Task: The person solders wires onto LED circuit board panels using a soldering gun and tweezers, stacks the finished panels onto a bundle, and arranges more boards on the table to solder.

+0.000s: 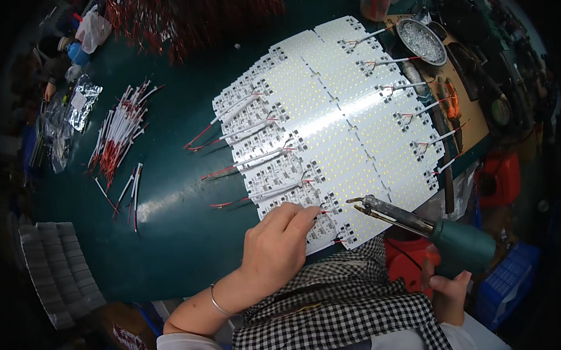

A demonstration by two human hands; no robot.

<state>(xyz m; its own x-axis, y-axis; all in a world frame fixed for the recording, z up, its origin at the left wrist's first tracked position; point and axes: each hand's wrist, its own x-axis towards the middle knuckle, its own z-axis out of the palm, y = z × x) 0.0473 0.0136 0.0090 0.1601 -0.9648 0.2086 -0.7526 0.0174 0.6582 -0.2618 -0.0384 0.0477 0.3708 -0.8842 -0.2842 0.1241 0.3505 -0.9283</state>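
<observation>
White LED circuit boards [328, 110] lie joined in a wide sheet before me, dotted with small yellow LEDs. White-sleeved wires stick out along the left and right sides of the sheet. Over its near left part, my left hand [274, 241] is closed in a pinch on a wire [325, 212], whose red end shows past the fingertips at the board. A soldering gun [462, 245] with a green body is gripped by my right hand [447, 290], its fingers partly hidden below the handle. The gun's tip hovers over the boards, a little right of the pinched wire.
Loose white-and-red wires [119, 129] lie in a pile on the green table [189, 241]. A bundle of dark red wires [192, 19] hangs at the back. Back right are a metal bowl [421, 42] and orange-handled pliers [452, 98]. Grey blocks [59, 272] sit at the left edge.
</observation>
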